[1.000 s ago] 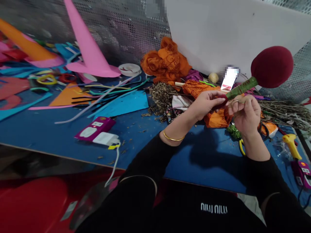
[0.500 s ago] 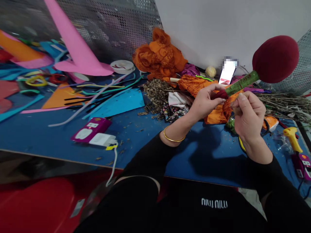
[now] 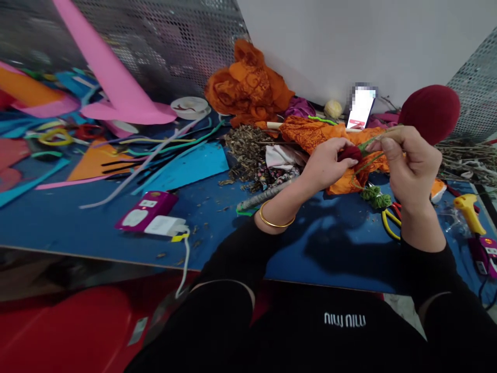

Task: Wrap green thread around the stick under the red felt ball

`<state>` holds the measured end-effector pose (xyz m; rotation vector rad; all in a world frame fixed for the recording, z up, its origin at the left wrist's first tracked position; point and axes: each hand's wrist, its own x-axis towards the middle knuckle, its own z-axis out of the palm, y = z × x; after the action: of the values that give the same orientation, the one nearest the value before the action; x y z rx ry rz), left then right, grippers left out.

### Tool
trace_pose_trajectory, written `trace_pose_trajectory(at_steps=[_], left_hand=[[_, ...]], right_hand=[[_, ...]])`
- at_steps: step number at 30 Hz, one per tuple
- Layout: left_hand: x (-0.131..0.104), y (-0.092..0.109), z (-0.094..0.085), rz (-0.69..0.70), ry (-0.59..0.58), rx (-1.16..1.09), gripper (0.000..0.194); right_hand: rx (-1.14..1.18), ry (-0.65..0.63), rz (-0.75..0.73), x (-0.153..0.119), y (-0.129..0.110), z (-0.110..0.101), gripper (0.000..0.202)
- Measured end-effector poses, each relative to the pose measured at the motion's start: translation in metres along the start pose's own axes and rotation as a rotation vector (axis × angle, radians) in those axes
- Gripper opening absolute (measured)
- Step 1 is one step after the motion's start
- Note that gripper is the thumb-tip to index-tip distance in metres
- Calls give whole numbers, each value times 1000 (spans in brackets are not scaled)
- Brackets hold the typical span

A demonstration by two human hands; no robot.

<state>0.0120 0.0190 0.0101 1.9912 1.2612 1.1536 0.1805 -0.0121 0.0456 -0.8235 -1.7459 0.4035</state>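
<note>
A stick with a padded dark red head (image 3: 429,114) is in front of me, the head up at the right. My left hand (image 3: 326,163) is closed round its shaft at a dark red cloth part (image 3: 349,153). My right hand (image 3: 413,163) pinches a thin green yarn (image 3: 365,165) between thumb and fingers, just right of the left hand, covering part of the green-wrapped shaft. Small bundles of green yarn (image 3: 375,197) lie below on the blue table. Beside my left forearm shows a grey wrapped rod (image 3: 264,198) with a green tip; whether it belongs to the stick, I cannot tell.
Orange cloth (image 3: 252,85), dried plants (image 3: 244,155) and a lit phone (image 3: 362,106) are along the back. Yellow-handled scissors (image 3: 389,225) and a yellow glue gun (image 3: 469,212) lie at right. At left are a purple power box (image 3: 147,211), a pink cone hat (image 3: 112,72) and coloured strips.
My right hand has moved up and to the right with the yarn. The red head has dropped lower and shifted left, and the grey rod has come into view beside my left forearm.
</note>
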Motion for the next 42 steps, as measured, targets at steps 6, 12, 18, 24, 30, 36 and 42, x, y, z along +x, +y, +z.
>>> trace_pose_trajectory(at_steps=[6, 12, 18, 24, 30, 36, 42], left_hand=[[-2, -2, 4, -1, -33, -18, 16], [-3, 2, 1, -18, -31, 12, 15], [-3, 4, -4, -11, -10, -11, 16], [-6, 4, -2, 1, -46, 88, 16], [-10, 8, -3, 35, -41, 173, 18], [-13, 12, -6, 45, -38, 223, 20], [-14, 13, -6, 76, -15, 319, 24]], right_hand=[[-10, 20, 4, 2, 2, -1, 22], [148, -130, -7, 6, 5, -8, 23], [244, -198, -27, 8, 11, -9, 23], [253, -190, -31, 11, 18, -6, 22], [225, -251, -30, 14, 23, -10, 26], [155, -335, -116, 16, 23, -12, 28], [107, -335, -23, 17, 26, -10, 29]])
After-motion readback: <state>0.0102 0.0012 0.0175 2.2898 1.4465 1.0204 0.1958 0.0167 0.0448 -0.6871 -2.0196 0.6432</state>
